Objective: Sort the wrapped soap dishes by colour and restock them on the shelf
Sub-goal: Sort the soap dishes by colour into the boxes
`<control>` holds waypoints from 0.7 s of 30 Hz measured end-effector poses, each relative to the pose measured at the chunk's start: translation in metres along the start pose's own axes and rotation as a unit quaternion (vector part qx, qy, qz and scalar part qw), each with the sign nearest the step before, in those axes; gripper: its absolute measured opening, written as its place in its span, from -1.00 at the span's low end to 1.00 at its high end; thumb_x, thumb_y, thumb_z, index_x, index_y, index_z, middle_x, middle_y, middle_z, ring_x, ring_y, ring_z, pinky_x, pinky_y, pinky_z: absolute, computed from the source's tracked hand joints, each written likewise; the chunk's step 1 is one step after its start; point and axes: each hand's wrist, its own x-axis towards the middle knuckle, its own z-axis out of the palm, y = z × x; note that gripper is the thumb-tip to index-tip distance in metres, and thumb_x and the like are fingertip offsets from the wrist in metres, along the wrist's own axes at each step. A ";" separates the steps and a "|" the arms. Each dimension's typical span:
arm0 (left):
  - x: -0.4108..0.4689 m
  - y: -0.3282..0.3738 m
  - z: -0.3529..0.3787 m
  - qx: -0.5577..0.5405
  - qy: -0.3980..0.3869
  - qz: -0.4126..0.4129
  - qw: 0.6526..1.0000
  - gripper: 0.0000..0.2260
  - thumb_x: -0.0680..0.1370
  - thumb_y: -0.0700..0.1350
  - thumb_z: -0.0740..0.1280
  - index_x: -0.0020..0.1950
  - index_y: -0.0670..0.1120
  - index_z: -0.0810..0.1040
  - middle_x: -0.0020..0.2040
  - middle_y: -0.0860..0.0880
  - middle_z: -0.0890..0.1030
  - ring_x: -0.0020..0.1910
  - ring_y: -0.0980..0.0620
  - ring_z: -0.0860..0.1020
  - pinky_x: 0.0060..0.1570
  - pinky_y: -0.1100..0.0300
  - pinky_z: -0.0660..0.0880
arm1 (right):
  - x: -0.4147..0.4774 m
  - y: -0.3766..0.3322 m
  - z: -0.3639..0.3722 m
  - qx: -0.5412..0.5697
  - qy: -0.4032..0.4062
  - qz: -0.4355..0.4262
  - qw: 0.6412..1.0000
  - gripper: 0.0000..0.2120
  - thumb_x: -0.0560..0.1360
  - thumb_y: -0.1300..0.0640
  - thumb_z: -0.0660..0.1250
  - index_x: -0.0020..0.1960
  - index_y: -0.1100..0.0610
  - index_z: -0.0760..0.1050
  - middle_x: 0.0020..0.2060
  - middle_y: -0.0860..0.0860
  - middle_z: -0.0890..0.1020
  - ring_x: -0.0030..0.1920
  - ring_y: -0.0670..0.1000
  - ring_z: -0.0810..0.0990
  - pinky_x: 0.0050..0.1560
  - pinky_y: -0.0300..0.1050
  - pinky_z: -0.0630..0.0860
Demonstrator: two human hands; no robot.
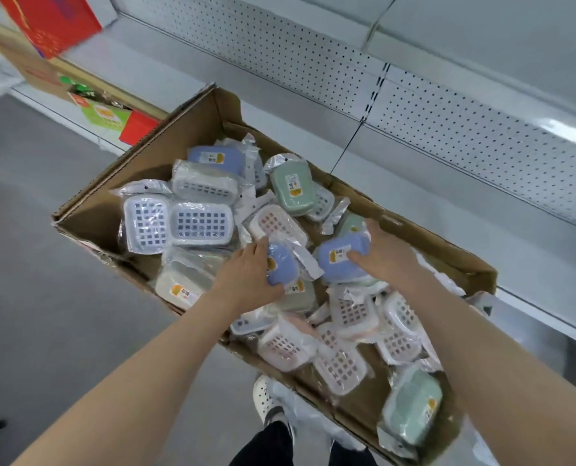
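In the box [179, 139], my left hand [246, 280] curls round one blue dish [282, 268]; my right hand [384, 253] grips a second blue dish [335, 264]. Recommended: lift both clear of loose wrap, keeping blues together for the shelf [401, 186].

Open brown cardboard box [192, 136] on grey floor [44, 264] before white pegboard shelf [414, 203], clear-wrapped plastic soap dishes [199, 223] heaped inside, left hand [246, 277] and right hand [384, 253] side by side mid-heap
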 end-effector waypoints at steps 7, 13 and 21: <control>0.000 0.003 0.018 0.050 -0.022 0.024 0.998 -0.16 0.44 0.19 0.35 0.56 -0.12 0.05 0.48 -0.12 0.28 0.38 -0.21 0.34 0.29 -0.04 0.34 | -0.007 -0.010 0.025 -0.153 0.056 -0.120 0.979 -0.36 0.54 -0.02 0.28 0.55 -0.18 0.11 0.56 0.02 0.11 0.40 0.22 0.32 0.21 0.02 0.46; -0.001 -0.001 0.021 0.054 -0.004 0.023 0.998 -0.15 0.45 0.21 0.38 0.56 -0.12 0.06 0.44 -0.11 0.32 0.37 -0.20 0.34 0.29 -0.02 0.34 | -0.014 -0.003 0.031 -0.286 0.049 -0.145 0.946 -0.23 0.33 -0.25 0.47 0.42 0.05 0.35 0.36 0.10 0.32 0.36 0.19 0.29 0.22 0.03 0.39; -0.019 0.024 -0.005 0.049 0.080 0.048 0.994 -0.20 0.43 0.15 0.41 0.54 -0.12 0.14 0.37 -0.12 0.39 0.30 -0.19 0.40 0.25 -0.02 0.40 | -0.050 0.021 0.003 -0.117 0.184 -0.072 0.973 -0.15 0.32 -0.39 0.38 0.37 0.15 0.30 0.24 0.12 0.43 0.19 0.16 0.40 0.18 0.02 0.42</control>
